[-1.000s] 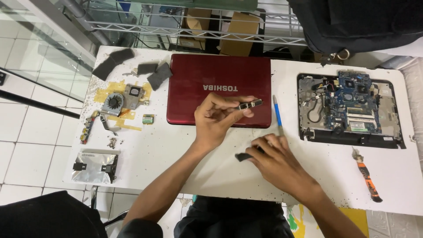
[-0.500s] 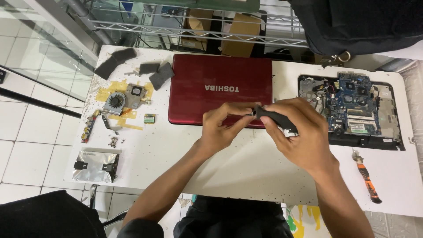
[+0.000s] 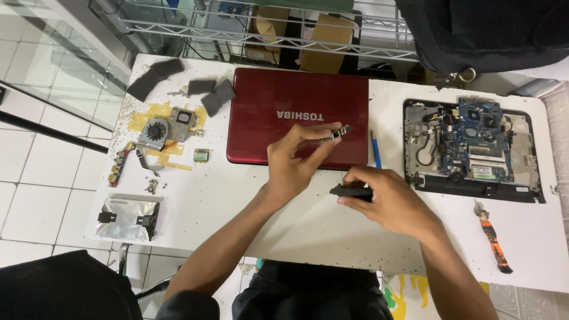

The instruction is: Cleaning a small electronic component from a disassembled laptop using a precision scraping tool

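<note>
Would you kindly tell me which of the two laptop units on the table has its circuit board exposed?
The open laptop base at the table's right side; its blue board and cables show, whereas the red laptop in the middle is closed.

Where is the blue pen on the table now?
In the head view, the blue pen lies on the white table, between the red laptop and the opened laptop base, just above the right hand.

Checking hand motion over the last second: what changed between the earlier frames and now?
The right hand, which half a second ago met the left hand over the red laptop lid, has dropped back to the white table, gripping a black part. The left hand still pinches a small metal hinge piece. The opened laptop base, blue pen and cooling fan are unmoved.
</note>
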